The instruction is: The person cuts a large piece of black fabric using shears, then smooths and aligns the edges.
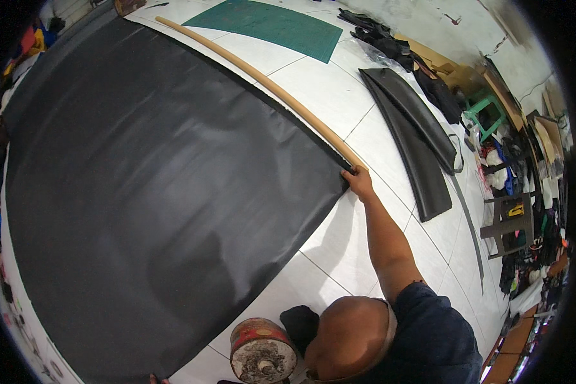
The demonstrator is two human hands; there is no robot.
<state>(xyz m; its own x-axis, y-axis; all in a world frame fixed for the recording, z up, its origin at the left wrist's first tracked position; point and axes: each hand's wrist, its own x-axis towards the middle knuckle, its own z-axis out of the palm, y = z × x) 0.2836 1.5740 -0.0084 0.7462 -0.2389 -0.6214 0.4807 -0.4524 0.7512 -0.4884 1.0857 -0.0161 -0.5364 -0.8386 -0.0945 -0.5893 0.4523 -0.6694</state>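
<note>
Fingers of my right hand (360, 182) pinch a corner of the black sheet (141, 173) filling the frame's left; I can't tell if my left hand (159, 380) grips. I'd tension it evenly.

Pole (269, 83) beside sheet (147, 192) (on floor (390, 168))

A green mat (269, 29) lies on a white tiled floor (438, 256) at the top of the frame, while a folded length of black material (416, 153) rests right of centre. A green stool (479, 110) and a dark stool (512, 227) border heaped clutter (550, 217) at far right; a worn red tin (262, 358) sits at bottom centre.
</note>
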